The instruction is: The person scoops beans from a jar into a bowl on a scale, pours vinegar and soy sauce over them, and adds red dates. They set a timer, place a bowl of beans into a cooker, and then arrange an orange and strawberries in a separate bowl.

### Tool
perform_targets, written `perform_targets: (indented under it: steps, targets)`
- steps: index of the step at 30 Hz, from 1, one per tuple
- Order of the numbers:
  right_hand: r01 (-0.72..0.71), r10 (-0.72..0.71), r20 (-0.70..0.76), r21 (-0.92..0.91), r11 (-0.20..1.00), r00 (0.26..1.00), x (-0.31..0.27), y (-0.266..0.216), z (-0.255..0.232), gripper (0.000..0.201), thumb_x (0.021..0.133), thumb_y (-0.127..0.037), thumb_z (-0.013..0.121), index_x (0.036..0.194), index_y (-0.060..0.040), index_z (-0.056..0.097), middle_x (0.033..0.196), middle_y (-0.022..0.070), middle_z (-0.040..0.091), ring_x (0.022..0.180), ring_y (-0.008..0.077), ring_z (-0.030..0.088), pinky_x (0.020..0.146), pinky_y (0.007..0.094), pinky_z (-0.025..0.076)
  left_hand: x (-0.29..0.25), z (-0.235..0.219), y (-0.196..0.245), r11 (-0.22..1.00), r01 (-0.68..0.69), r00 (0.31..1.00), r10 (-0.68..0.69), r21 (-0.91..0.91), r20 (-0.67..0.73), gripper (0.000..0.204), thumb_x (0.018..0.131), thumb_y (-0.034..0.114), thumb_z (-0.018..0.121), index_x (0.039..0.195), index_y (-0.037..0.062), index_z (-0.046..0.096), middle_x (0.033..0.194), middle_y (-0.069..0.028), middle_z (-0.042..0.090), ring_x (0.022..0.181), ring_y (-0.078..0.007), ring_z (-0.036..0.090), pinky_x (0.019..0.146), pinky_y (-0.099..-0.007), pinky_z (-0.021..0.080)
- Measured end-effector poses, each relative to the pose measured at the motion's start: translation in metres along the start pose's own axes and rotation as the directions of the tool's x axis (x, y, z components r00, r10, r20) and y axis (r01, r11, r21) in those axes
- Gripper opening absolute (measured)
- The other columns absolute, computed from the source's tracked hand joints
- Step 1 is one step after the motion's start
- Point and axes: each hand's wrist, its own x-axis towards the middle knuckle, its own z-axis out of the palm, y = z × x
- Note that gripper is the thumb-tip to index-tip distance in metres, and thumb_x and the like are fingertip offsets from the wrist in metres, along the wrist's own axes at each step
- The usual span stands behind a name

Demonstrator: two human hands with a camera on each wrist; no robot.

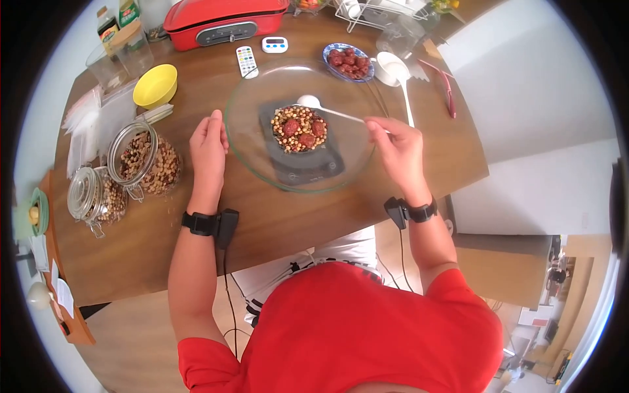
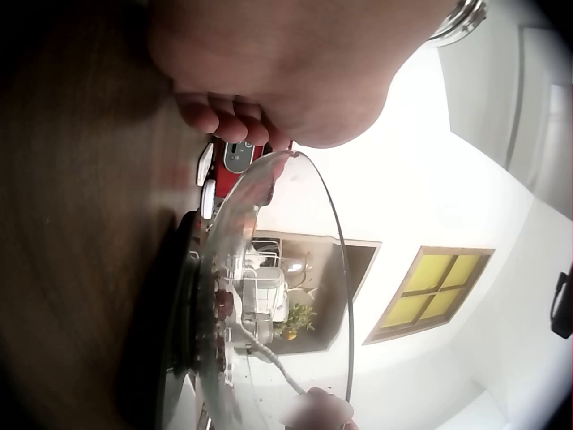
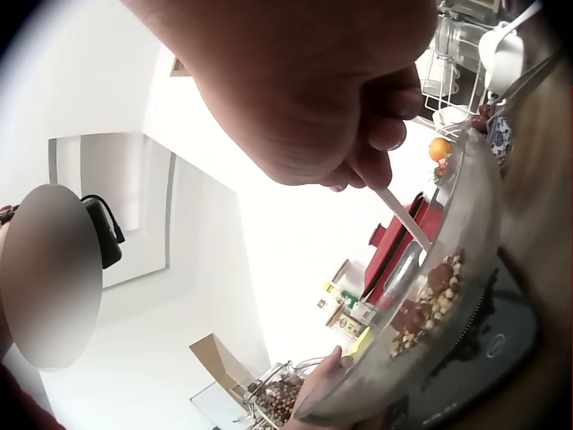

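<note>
My right hand (image 1: 397, 147) pinches the thin handle of a white spoon (image 1: 334, 113) on the right side of a large clear glass bowl (image 1: 246, 154). The spoon's head lies over the bowl, at the upper edge of a mix of beans and grains (image 1: 298, 139) topped with three red dates (image 1: 306, 139). Under the bowl is a dark flat kitchen scale (image 1: 308, 171). At the bowl's left rim my left hand (image 1: 209, 141) stands on edge, fingers loosely bent; in the left wrist view its fingertips (image 2: 255, 133) are right by the rim.
Left are two glass jars of mixed beans (image 1: 147, 160), plastic bags (image 1: 88, 131) and a yellow bowl (image 1: 155, 86). Behind sit a red electric cooker (image 1: 226, 23), a remote (image 1: 246, 62) and a timer (image 1: 274, 44). A patterned bowl of red dates (image 1: 348, 62) and a white cup (image 1: 390, 69) stand back right.
</note>
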Motion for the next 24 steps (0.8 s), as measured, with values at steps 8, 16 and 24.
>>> perform_targets:
  steps: [8,16,24]
  targets:
    - [-0.088,0.096,-0.075,0.104,0.991,0.993,-0.020,0.022,-0.012,0.018,0.100,-0.012,0.067,0.107,0.0030,0.076,0.080,0.0050,0.072,0.066,0.0076,0.062,0.060,0.0229,0.049,0.003,-0.002,-0.003,0.999,-0.023,1.000,0.023,0.033,0.012,0.040,0.106,0.036,0.057,0.075,0.0108,0.052,0.068,0.0055,0.046,0.059,-0.0047,0.044,0.052,-0.0217,0.035]
    - [-0.171,0.413,-0.308,0.587,0.791,0.857,-0.018,0.056,-0.028,0.027,0.103,-0.014,0.063,0.122,0.0045,0.069,0.090,0.0052,0.071,0.062,0.0056,0.053,0.056,0.0217,0.043,0.005,-0.004,-0.006,0.999,-0.018,1.000,0.018,0.037,0.001,0.033,0.107,0.032,0.054,0.081,0.0123,0.055,0.068,0.0047,0.049,0.060,-0.0059,0.045,0.054,-0.0237,0.033]
    - [-0.246,0.361,-0.288,0.367,0.897,0.887,-0.005,0.107,0.001,0.030,0.102,-0.017,0.065,0.124,0.0027,0.069,0.092,0.0026,0.073,0.059,0.0047,0.055,0.053,0.0206,0.044,0.003,0.000,-0.005,0.997,-0.050,0.996,0.045,-0.055,-0.083,0.024,0.108,0.027,0.049,0.094,0.0100,0.057,0.070,0.0026,0.050,0.058,-0.0063,0.046,0.052,-0.0222,0.037]
